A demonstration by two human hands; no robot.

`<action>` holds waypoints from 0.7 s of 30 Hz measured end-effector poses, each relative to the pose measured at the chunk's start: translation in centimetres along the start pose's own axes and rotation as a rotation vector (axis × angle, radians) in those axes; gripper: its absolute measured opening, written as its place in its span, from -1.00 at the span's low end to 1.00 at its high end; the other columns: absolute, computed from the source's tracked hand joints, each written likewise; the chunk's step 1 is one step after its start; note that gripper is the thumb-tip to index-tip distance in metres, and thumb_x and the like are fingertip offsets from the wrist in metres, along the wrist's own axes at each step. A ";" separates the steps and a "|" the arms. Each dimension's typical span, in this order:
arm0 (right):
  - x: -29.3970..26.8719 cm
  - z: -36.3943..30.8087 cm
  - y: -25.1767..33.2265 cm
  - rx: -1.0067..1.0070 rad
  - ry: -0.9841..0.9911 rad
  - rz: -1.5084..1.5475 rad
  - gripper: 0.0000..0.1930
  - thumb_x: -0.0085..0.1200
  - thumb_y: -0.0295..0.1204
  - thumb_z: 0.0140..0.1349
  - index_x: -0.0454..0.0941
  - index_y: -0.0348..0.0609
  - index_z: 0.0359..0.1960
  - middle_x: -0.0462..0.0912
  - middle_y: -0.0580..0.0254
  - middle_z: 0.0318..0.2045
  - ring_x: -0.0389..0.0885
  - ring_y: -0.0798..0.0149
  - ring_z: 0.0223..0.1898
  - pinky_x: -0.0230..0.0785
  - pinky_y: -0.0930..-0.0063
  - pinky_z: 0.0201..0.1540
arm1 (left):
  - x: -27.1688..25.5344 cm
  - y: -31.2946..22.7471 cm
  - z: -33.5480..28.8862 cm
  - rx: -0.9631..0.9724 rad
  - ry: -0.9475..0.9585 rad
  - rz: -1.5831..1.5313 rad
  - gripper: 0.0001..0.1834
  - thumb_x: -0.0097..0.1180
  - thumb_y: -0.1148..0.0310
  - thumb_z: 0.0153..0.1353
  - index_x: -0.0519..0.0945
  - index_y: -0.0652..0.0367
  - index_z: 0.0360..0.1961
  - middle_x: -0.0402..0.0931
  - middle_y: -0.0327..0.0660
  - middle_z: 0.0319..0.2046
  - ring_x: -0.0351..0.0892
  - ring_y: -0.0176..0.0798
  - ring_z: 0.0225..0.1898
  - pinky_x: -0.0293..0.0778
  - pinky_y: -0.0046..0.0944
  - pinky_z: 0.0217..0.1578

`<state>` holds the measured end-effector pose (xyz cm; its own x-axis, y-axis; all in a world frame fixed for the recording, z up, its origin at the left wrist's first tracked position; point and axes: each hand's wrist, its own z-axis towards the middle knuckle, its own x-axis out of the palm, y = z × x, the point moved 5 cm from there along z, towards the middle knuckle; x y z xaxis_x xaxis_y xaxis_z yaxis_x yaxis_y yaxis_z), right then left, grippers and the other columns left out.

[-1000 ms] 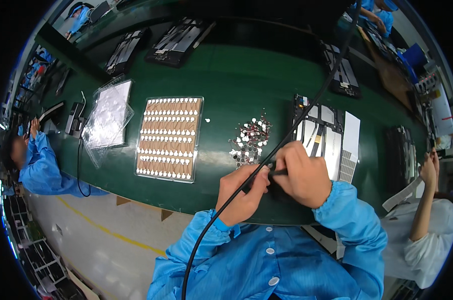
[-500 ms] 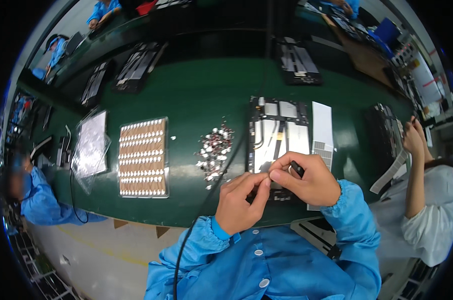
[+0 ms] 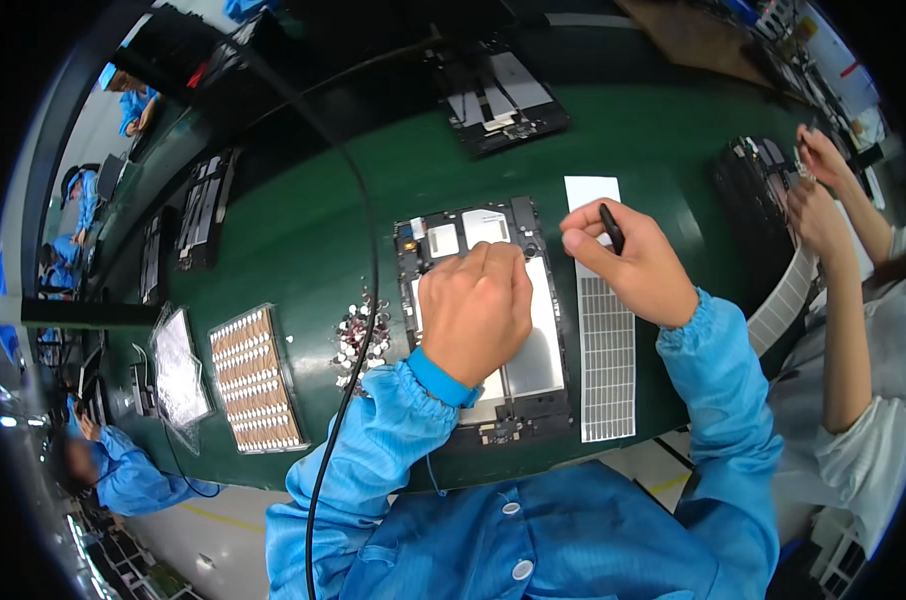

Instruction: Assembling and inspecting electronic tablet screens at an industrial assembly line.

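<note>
Over the upper middle of an opened tablet (image 3: 535, 350), with silver battery plates and a black frame, my left hand (image 3: 478, 312) is curled with its fingers pressed together. Its fingertips are hidden, so what it holds or touches cannot be made out. My right hand (image 3: 633, 262) is closed around a short black pen-like tool (image 3: 611, 228), whose lower part is hidden in the palm. That hand hovers beside the tablet, over the upper part of a white sheet with a grid of grey labels (image 3: 608, 370).
Left of the tablet lie a pile of small white and dark parts (image 3: 358, 338), a tray with rows of white-tipped parts (image 3: 258, 380) and clear plastic bags (image 3: 181, 375). Another opened tablet (image 3: 503, 100) lies farther back. A black cable (image 3: 373, 240) hangs across the view. A co-worker's hands (image 3: 818, 200) work at right.
My hands, together over the tablet before, have come apart: the left is on the tablet's upper part, the right over the label sheet. The view has turned and shifted.
</note>
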<state>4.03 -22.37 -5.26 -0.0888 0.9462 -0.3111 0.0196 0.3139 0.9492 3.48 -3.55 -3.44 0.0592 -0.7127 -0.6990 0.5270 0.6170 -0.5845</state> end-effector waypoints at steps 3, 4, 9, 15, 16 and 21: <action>0.9 1.3 -0.7 0.039 0.065 -0.011 -0.73 0.25 -0.31 0.34 0.58 -0.29 -0.13 0.61 0.31 -0.34 0.52 0.50 -0.29 0.43 0.57 -0.23 | 1.0 0.4 0.1 0.099 -0.035 0.148 -0.94 0.22 0.48 0.14 0.57 0.21 -0.41 0.54 -0.09 -0.55 0.50 0.03 -0.60 0.41 -0.04 -0.51; 1.3 1.5 -1.0 0.050 0.101 -0.017 -0.72 0.25 -0.30 0.34 0.56 -0.30 -0.13 0.58 0.33 -0.33 0.49 0.53 -0.29 0.41 0.61 -0.24 | 1.3 0.4 0.2 0.099 -0.025 0.149 -0.94 0.22 0.48 0.14 0.57 0.21 -0.41 0.54 -0.09 -0.55 0.50 0.03 -0.60 0.41 -0.04 -0.51; 1.7 2.2 -1.5 0.089 0.118 -0.036 -0.66 0.32 -0.27 0.29 0.54 -0.29 -0.14 0.58 0.34 -0.36 0.49 0.54 -0.33 0.39 0.61 -0.32 | 1.7 0.2 0.5 0.068 0.042 0.211 -0.94 0.26 0.49 0.12 0.63 0.19 -0.37 0.62 -0.09 -0.50 0.56 0.05 -0.57 0.46 -0.04 -0.48; 2.4 3.2 -1.9 0.056 0.113 -0.111 -0.64 0.37 -0.29 0.24 0.50 -0.30 -0.15 0.60 0.28 -0.41 0.51 0.48 -0.39 0.42 0.52 -0.34 | 1.7 0.6 0.7 0.059 0.019 0.176 -0.94 0.20 0.47 0.15 0.57 0.20 -0.41 0.56 -0.07 -0.55 0.53 0.06 -0.61 0.42 -0.03 -0.53; 2.3 3.2 -1.2 0.064 0.111 -0.173 -0.64 0.37 -0.30 0.24 0.49 -0.31 -0.15 0.61 0.25 -0.42 0.53 0.45 -0.39 0.43 0.48 -0.33 | 1.7 0.5 0.7 0.056 0.025 0.173 -0.94 0.20 0.47 0.15 0.57 0.20 -0.41 0.56 -0.07 -0.55 0.53 0.06 -0.61 0.42 -0.03 -0.53; 2.2 3.2 -0.7 0.025 0.098 -0.290 -0.56 0.34 -0.22 0.24 0.48 -0.38 -0.13 0.69 -0.02 -0.39 0.71 0.09 -0.36 0.52 0.26 -0.31 | 1.4 2.0 1.7 -0.266 0.139 0.067 -0.92 0.18 0.39 0.17 0.61 0.15 -0.42 0.64 -0.02 -0.51 0.64 0.15 -0.48 0.49 0.06 -0.46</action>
<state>7.02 -20.30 -6.75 -0.1899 0.8053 -0.5616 0.0039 0.5726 0.8198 6.04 -3.88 -4.89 -0.0398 -0.6260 -0.7788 0.2839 0.7402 -0.6095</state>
